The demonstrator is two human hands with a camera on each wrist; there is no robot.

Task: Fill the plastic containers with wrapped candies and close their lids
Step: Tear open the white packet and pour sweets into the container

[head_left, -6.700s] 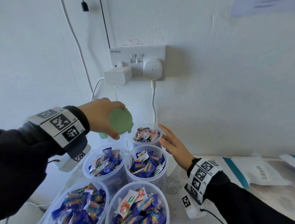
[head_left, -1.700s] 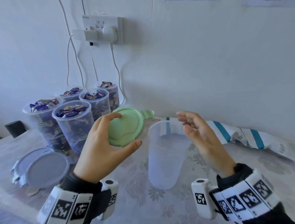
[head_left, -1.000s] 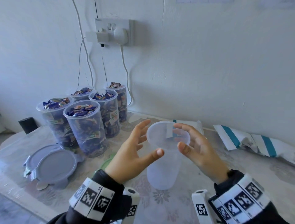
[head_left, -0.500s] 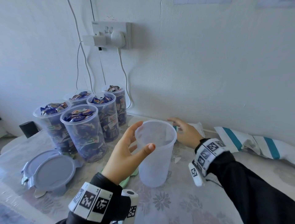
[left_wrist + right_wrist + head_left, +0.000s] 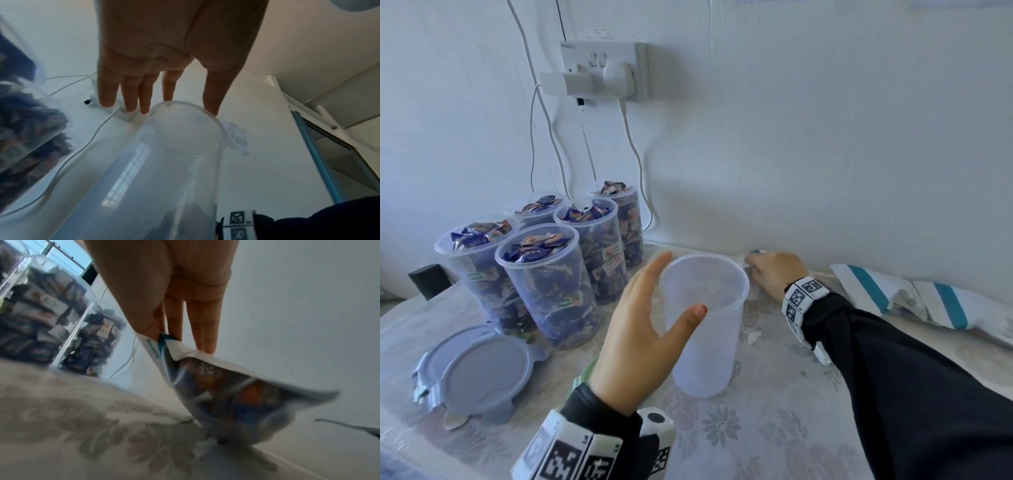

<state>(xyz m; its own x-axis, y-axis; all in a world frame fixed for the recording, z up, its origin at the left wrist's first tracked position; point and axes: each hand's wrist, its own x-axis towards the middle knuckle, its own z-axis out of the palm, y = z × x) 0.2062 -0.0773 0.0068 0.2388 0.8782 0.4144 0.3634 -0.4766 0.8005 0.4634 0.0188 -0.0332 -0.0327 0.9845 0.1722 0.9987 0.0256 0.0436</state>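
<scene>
The left hand (image 5: 640,339) cups the rim of the empty container (image 5: 703,329) standing on the table (image 5: 756,431), fingers straight and spread. Behind it by the wall, the right hand (image 5: 774,274) pinches the torn top of a candy bag (image 5: 226,394). Five filled containers (image 5: 544,281) stand lidless at the left, beside a grey lid (image 5: 476,370).
</scene>
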